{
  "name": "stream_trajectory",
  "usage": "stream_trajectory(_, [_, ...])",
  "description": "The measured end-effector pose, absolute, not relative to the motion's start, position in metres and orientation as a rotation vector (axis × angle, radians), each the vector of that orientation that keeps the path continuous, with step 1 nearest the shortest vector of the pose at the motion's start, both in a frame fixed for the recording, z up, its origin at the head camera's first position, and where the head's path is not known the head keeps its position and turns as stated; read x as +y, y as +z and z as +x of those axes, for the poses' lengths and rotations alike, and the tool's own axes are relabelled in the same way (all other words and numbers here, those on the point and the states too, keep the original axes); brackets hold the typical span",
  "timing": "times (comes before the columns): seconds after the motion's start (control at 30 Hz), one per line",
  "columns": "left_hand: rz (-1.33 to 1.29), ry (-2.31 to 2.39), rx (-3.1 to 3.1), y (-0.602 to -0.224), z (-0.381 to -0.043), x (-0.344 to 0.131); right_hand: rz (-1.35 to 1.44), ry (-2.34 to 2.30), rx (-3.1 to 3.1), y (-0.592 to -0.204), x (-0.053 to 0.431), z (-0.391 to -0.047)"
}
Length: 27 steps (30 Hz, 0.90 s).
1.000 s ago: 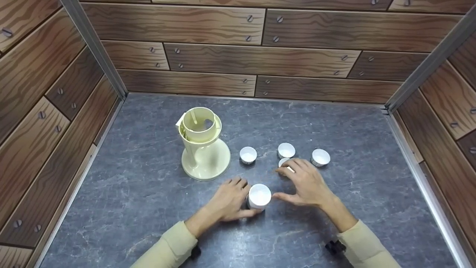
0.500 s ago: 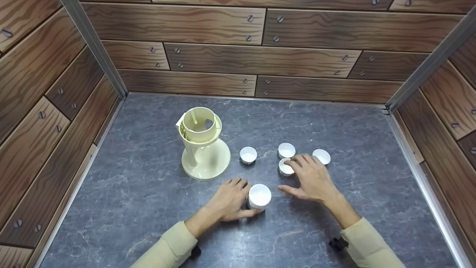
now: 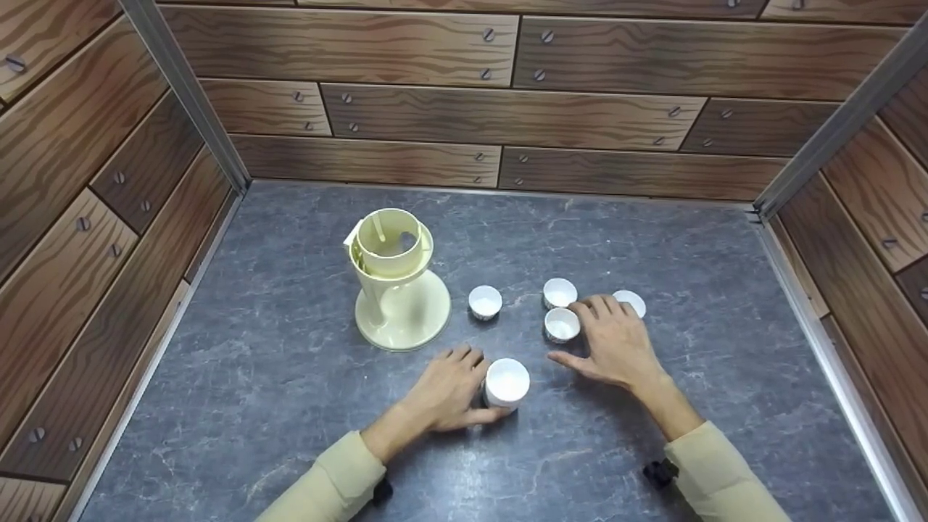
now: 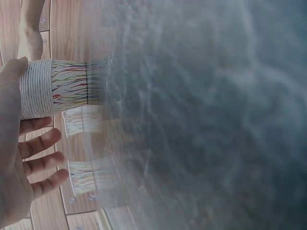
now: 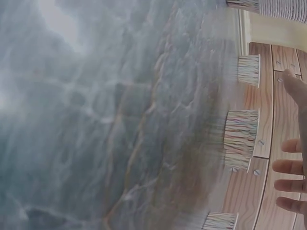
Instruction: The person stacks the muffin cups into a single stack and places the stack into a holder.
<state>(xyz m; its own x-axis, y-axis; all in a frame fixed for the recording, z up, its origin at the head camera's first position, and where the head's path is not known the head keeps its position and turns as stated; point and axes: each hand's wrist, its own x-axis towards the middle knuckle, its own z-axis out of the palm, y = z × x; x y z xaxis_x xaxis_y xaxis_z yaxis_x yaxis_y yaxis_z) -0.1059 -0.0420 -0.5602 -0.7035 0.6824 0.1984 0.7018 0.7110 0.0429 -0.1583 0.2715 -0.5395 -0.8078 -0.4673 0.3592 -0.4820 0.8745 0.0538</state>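
Observation:
My left hand (image 3: 449, 395) holds a stack of small white cups (image 3: 507, 380) upright on the table, its thumb at the near side and fingers at the left. In the left wrist view, the stack (image 4: 53, 86) shows several nested rims above a pattern of coloured lines. Over the table at the right, my right hand (image 3: 615, 344) is spread, thumb apart from the fingers, holding nothing. Its fingertips are right at the rim of one loose cup (image 3: 560, 326). Another cup (image 3: 560, 292) stands just behind that one. The hand partly hides a cup (image 3: 632, 302) at the right.
A further cup (image 3: 485, 302) stands alone left of the loose pair. Behind my left hand is a cream plastic stand (image 3: 402, 319) with a round base and an open cylinder on top. Wood-patterned walls (image 3: 420, 116) enclose the grey marbled table (image 3: 290, 275) at the back and sides.
My right hand has moved right, away from the stack and off the nearer loose cup, which now shows fully. The left hand and the stack stay in place.

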Motion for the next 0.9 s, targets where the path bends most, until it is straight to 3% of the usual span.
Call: stream_trajectory(0.9, [-1.11,-0.196,-2.717,-0.562,-0.107,-0.042,0.566,0.026,-2.829,-0.561,0.276,-0.175])
